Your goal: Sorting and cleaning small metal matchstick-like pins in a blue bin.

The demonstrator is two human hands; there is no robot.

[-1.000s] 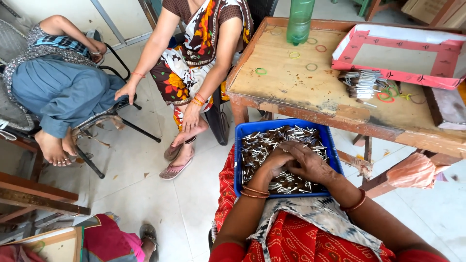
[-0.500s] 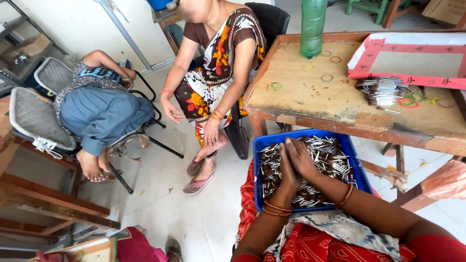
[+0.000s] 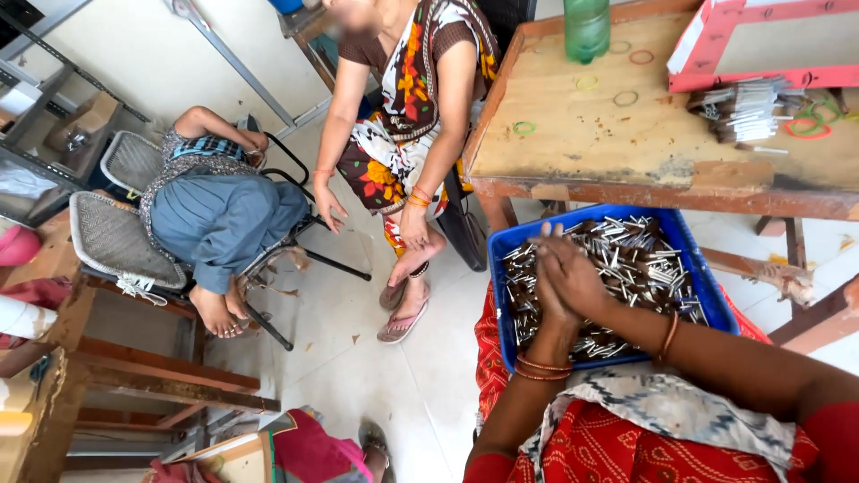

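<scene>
Since half a second ago, we are pressing left hand [image 3: 548,288] and right hand [image 3: 573,273] closer, fingers closed around sticks over the tray [image 3: 711,295], centre right; squaring the bunch seems next.

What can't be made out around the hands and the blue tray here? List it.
Head view only:
- What the left hand and right hand hold: pressed together, palms hidden.
- The pieces in the blue tray: too small to identify.
- Green bottle: top cut off by the frame edge.
</scene>
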